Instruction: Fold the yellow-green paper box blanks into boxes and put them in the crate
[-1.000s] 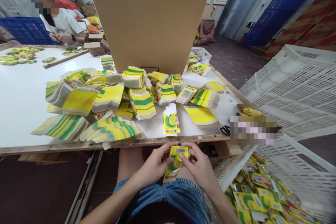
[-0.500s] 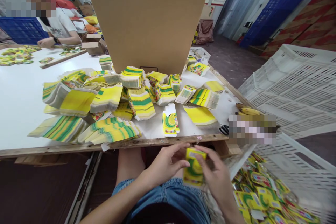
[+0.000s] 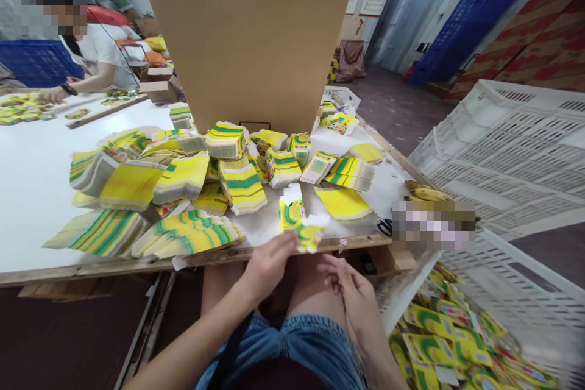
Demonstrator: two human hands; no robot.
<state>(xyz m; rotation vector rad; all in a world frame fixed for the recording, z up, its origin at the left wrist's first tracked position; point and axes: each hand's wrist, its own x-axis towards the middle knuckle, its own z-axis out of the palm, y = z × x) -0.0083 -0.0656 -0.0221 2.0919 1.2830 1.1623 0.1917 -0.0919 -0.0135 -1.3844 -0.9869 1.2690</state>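
Observation:
At the table's front edge, my left hand (image 3: 269, 265) is closed on a small yellow-and-green carton (image 3: 311, 237), blurred by motion, with a white flap at its top. Right behind it, another flattened carton (image 3: 291, 210) lies on the white tabletop. My right hand (image 3: 351, 286) is above my lap, just right of the held carton and apart from it. Its fingers are loosely bent and apart, and nothing shows in them. Stacks of flat yellow-and-green cartons (image 3: 242, 186) are heaped across the table in front of my hands.
A tall brown cardboard panel (image 3: 247, 36) stands behind the stacks. To my right, a white plastic crate (image 3: 516, 274) holds many yellow cartons (image 3: 434, 350). Black scissors (image 3: 384, 227) and bananas (image 3: 429, 194) lie at the table's right corner. A co-worker (image 3: 103, 61) sits at the far left.
The yellow carton that was between both hands over my lap is no longer in my right hand. My left hand has moved forward to the table edge and grips a carton there.

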